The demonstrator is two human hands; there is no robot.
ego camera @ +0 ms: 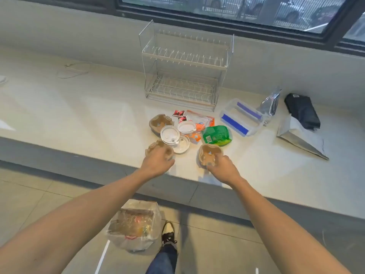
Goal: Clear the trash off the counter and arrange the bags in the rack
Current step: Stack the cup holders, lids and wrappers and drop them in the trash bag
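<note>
Grabbing trash at counter edge (256, 175): left hand (157, 162) clenched on brown pulp cup holder (152, 148), right hand (222, 169) gripping another (209, 153). Likely light, stiff, crushable; pinch rims. Wire rack (183, 66) empty behind, lined bin (134, 224) below.

Pale cream stone counter (88, 107) with dark grey front edge (59, 155), running beyond and beside both grips. Plain grey-white wall (79, 32) behind. Dark-framed barred window (237, 8) above. Beige tiled floor (29, 194) below. Soft daylight.
</note>
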